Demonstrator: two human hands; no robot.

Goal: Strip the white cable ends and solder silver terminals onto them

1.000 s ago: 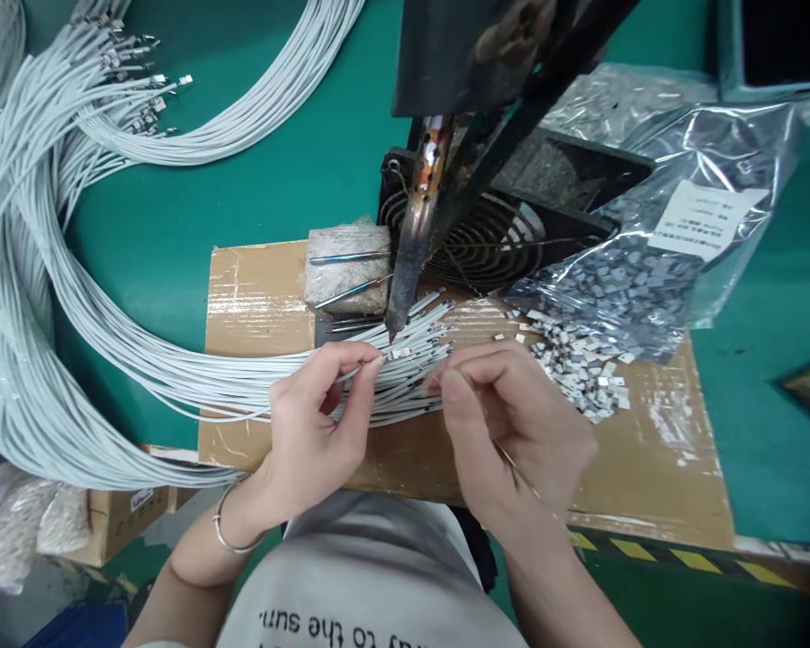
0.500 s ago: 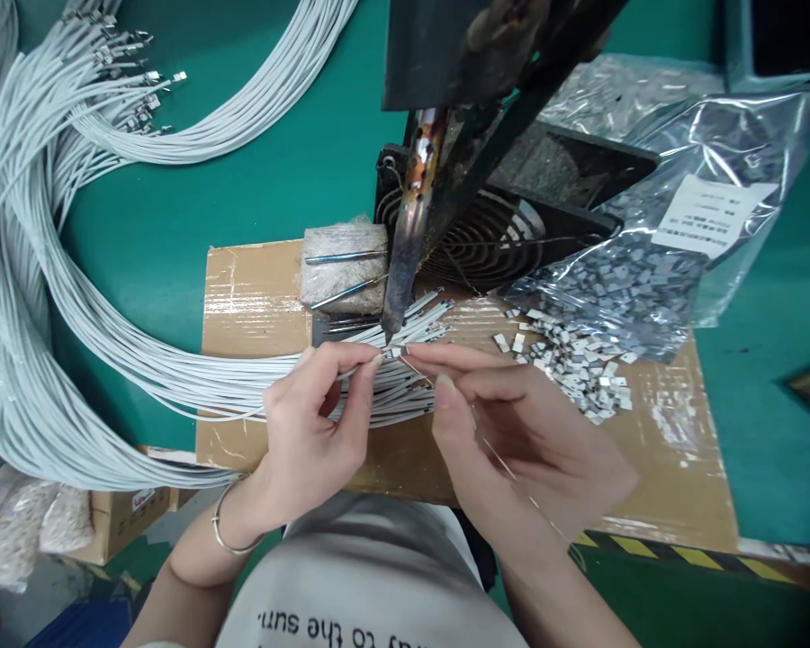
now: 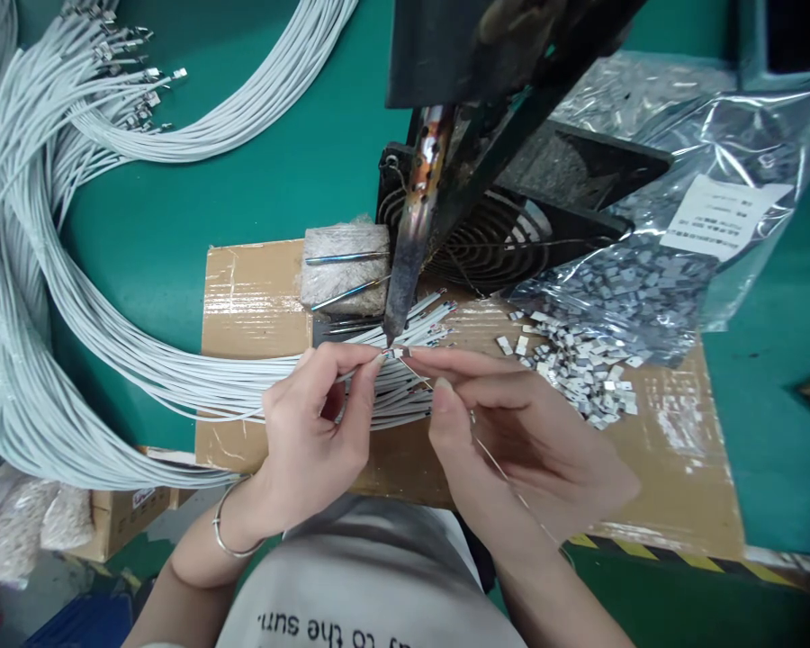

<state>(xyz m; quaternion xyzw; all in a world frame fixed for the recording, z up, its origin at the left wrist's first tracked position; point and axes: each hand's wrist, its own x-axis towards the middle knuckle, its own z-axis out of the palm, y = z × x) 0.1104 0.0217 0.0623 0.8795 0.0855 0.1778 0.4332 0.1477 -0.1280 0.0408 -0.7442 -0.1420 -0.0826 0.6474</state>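
Observation:
My left hand (image 3: 320, 423) pinches the end of a white cable, and a small metal connector (image 3: 397, 353) shows just past its fingertips. Directly above the connector is the dark tip of a soldering iron (image 3: 405, 270); whether they touch I cannot tell. My right hand (image 3: 506, 432) holds a thin strand of solder wire (image 3: 496, 463) between thumb and fingers, its upper end reaching the connector. The right index fingertip is beside the connector's right end. Under both hands lies a bundle of white cables (image 3: 243, 382) on a sheet of cardboard (image 3: 256, 279).
A wrapped block (image 3: 344, 265) with metal rods stands left of the iron. Behind the iron sits a black fan (image 3: 492, 238). Small metal connectors (image 3: 590, 373) lie piled at right, beside a clear plastic bag (image 3: 675, 270) of more. Thick cable bundles (image 3: 13, 270) fill the left.
Both hands stay almost in place at the iron's tip. The right thumb and the solder wire have shifted very slightly; the whole view has moved a little.

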